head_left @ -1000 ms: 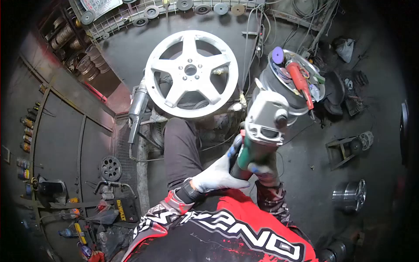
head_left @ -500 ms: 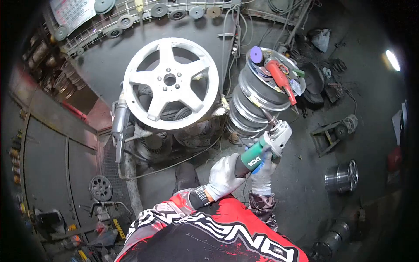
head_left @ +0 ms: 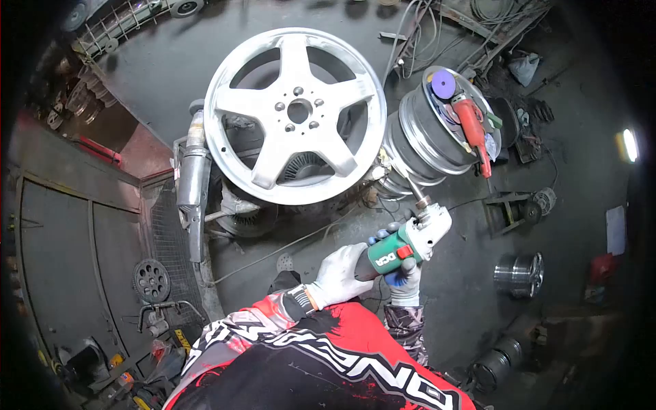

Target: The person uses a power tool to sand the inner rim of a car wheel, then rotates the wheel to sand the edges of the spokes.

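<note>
My left hand (head_left: 336, 277), in a white glove, is wrapped round the dark rear end of a green angle grinder (head_left: 385, 257). My right hand (head_left: 405, 283), gloved in white with blue-grey fingertips, grips its body from below, with the thumb beside the red switch. A metal shaft with a slim tip sticks out of the grinder's pale head, pointing up and left. Beyond my hands a white five-spoke car wheel (head_left: 266, 104) sits face up on a support. The tool's tip is to the right of this wheel, near some stacked wheel rims (head_left: 417, 140).
A red power tool (head_left: 471, 126) and a purple disc (head_left: 443, 84) lie on the stacked rims. Left of the white wheel is a grey power tool (head_left: 194, 181). A cord crosses the floor, and a shiny wheel (head_left: 517, 276) lies at right.
The view has shifted, and the white wheel appears larger and nearer. Both hands still hold the grinder, which has turned so its red switch shows. My right thumb now shows beside it.
</note>
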### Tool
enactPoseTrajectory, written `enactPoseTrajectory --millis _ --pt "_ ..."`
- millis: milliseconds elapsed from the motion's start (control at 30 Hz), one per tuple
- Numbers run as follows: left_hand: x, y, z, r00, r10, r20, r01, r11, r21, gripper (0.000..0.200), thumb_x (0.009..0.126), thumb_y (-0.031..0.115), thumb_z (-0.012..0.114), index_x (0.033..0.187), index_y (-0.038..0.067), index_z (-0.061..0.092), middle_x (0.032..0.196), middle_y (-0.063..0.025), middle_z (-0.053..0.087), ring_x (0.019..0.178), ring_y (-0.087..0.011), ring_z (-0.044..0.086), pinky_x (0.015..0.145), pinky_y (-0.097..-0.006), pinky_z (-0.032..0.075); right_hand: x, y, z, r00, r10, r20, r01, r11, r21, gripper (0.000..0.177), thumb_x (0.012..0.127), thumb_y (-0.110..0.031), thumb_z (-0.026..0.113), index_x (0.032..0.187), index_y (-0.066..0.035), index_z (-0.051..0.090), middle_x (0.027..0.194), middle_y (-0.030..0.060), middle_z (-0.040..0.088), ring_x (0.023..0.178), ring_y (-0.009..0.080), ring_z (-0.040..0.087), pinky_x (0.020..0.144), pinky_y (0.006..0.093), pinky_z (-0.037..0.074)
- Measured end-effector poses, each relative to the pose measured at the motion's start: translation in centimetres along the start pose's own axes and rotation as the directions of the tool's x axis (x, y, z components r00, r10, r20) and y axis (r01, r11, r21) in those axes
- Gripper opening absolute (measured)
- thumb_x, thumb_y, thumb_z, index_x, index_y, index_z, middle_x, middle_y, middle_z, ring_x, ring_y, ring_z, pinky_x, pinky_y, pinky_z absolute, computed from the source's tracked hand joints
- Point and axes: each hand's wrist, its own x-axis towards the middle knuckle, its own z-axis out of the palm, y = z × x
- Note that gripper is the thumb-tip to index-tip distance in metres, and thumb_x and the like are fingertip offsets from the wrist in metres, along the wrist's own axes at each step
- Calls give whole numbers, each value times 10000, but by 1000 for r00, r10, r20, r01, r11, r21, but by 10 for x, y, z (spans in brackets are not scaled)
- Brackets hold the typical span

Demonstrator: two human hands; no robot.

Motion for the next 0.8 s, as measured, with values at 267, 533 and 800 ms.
enactPoseTrajectory --millis 267,533,800 --pt "24 -20 -19 941 -52 335 86 992 -87 839 770 390 871 1430 3 525 1328 -255 638 1231 -411 639 1053 -460 524 4 -4 32 949 -83 -303 25 982 -189 713 749 -90 851 1392 -14 552 1262 125 645 1177 280 661 1043 436 548" --pt "73 -43 -36 804 -84 589 505 619 -601 797 1052 487 600 1648 39 319 1619 -151 443 1452 -250 490 1193 -391 395 7 -17 -29 976 -96 -196 -149 359 -921 752 681 -134 996 1311 0 607 1184 68 716 991 177 709 944 336 576" --pt "83 -75 42 796 -286 533 573 74 -816 718 1147 554 351 1618 13 386 1589 -138 518 1439 -236 519 1188 -411 409 18 3 -98 952 162 -259 -304 589 -749 1076 636 -194 1027 1490 -17 397 1372 153 624 1269 284 635 1068 425 536"
